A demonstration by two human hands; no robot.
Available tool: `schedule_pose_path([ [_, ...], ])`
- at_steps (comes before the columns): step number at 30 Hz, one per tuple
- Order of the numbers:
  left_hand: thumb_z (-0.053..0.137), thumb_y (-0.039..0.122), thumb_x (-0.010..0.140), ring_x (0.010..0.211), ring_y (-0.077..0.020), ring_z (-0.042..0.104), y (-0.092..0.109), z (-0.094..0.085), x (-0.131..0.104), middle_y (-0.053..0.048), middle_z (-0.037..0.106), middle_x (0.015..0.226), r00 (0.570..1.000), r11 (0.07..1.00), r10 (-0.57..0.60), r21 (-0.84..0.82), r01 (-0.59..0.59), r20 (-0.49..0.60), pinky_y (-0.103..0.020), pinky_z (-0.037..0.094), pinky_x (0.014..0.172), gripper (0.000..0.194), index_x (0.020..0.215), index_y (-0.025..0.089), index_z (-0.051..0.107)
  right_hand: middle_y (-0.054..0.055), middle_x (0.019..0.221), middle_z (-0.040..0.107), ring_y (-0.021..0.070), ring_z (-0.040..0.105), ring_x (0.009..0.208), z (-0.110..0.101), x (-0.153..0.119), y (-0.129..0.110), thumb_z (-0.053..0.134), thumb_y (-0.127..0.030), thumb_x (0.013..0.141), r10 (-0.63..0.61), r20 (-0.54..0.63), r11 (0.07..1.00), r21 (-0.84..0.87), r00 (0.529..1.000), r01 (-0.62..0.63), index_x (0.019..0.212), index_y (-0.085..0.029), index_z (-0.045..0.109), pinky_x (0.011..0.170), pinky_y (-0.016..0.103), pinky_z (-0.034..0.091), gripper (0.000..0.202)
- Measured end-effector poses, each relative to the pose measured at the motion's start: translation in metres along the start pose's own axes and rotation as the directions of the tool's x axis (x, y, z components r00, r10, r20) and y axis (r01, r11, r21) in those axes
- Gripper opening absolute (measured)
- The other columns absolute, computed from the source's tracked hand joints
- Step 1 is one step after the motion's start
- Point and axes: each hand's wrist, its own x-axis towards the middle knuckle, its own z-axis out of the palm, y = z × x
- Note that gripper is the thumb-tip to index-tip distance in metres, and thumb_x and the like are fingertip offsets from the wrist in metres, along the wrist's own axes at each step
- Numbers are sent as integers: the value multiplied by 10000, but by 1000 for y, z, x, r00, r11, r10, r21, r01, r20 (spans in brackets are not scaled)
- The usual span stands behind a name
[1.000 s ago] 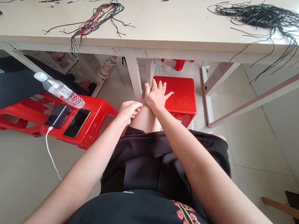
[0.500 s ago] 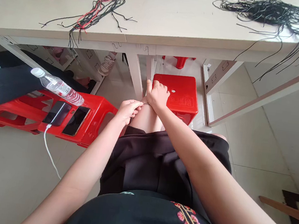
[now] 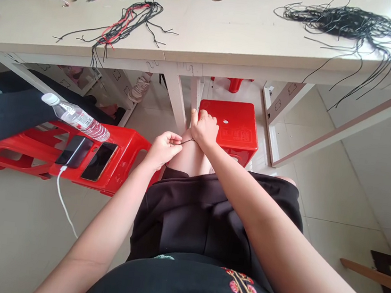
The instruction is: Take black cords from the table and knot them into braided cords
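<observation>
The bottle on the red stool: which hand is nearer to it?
Left. The left hand, holding a dark cord, is to the right of the bottle; the right hand, over the leg, is farther right.

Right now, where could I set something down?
On the table, between the red-and-black cords and the black cord pile, or on the front stool, right of your right hand. The left stool is crowded: bottle, phone, dark device.
</observation>
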Motion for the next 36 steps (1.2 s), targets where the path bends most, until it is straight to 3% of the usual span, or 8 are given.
schedule_pose_path([
  [4,675,191,604,677,-111,549,-7,0,3,-5,606,779,995,993,95,70,-96,13,-260,447,687,225,820,159,620,132,1005,607,324,500,1037,-1,-1,0,222,-550,925,10,23,1000,18,1000,-11,936,-172,525,818,473,417,486],
  [12,576,229,732,617,-111,545,-10,-1,6,36,579,690,989,985,135,101,-140,61,-249,445,616,287,1013,191,533,112,956,613,316,513,1025,1,0,2,245,-537,925,13,19,999,31,1000,-14,894,-178,520,812,459,434,453],
  [20,611,288,735,713,-139,585,-11,1,1,-32,652,791,987,983,148,105,-154,65,-281,467,703,163,842,168,638,114,947,627,322,530,993,4,-1,2,239,-533,922,5,11,999,32,1000,-6,846,-181,508,795,448,447,450],
  [25,625,245,711,736,-133,577,-11,1,3,-10,616,775,981,978,196,78,-196,15,-278,463,748,210,909,174,626,116,959,629,315,536,992,4,-2,0,247,-524,923,4,16,1000,18,1000,-5,842,-184,510,789,432,451,438],
  [30,545,219,751,636,-109,552,-7,1,6,34,563,695,983,982,180,57,-182,36,-248,447,649,294,1044,196,556,129,975,633,307,536,1004,4,-3,-1,258,-507,924,4,22,1000,18,1000,-5,856,-184,523,801,422,444,423],
  [36,492,225,786,604,-103,546,-3,2,5,30,569,680,992,991,120,57,-122,42,-235,438,613,243,1024,190,529,124,929,646,295,556,972,6,-4,0,252,-494,928,-10,11,999,32,1000,10,822,-198,529,797,416,443,419],
])
